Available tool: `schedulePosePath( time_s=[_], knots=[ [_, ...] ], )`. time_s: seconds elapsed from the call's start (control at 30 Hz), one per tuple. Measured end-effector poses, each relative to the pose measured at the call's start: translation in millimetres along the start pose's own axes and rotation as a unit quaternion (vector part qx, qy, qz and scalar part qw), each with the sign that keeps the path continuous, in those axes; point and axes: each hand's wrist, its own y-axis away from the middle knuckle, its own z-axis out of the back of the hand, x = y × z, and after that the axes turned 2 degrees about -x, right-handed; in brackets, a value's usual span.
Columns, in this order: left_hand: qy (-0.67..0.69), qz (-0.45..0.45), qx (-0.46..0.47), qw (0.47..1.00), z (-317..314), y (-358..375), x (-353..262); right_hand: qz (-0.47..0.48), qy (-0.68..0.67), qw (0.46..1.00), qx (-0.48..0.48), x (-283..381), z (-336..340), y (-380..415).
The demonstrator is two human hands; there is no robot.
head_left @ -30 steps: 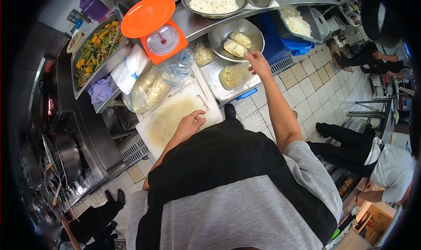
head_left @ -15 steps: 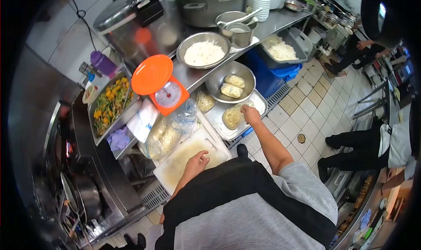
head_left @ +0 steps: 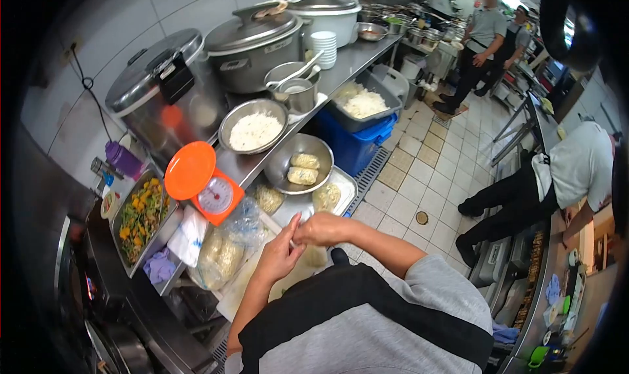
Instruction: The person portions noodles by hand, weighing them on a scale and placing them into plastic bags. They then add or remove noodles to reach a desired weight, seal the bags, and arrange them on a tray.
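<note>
My left hand and my right hand meet over the white cutting board, fingers closed on the gathered top of a clear plastic bag of noodles. The bag hangs below my right hand, partly hidden by it. Just beyond, bagged noodles lie on a metal tray, with another noodle bag at the tray's left. A steel bowl on the tray holds two more noodle bundles. Left of my hands, a large plastic bag of noodles rests by the board.
An orange scale stands beside a pan of mixed vegetables. Behind are a bowl of rice, cookers and a blue bin. A person bends at the right counter; two people stand far back.
My right hand has come back from the tray with a bag of noodles and joined my left hand, which has risen off the board's side. The camera view has tilted up.
</note>
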Motion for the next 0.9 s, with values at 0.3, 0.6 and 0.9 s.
schedulePosePath(
  time_s=[0.3, 0.6, 0.9],
  knots=[
    [-0.067, -0.046, 0.01, 0.997, 4.4, 63.8, 2.6, 0.019, -0.084, 0.992, 0.091, 42.0, -15.5, 14.6],
    [-0.254, -0.015, -0.048, 0.966, 31.8, 96.7, 35.0, 0.041, 0.187, 0.974, 0.119, 14.8, -46.7, -25.0],
    [-0.304, -0.007, -0.05, 0.951, -4.3, 121.2, 70.9, 0.066, 0.233, 0.968, 0.062, -0.5, -85.1, -15.5]
  ],
)
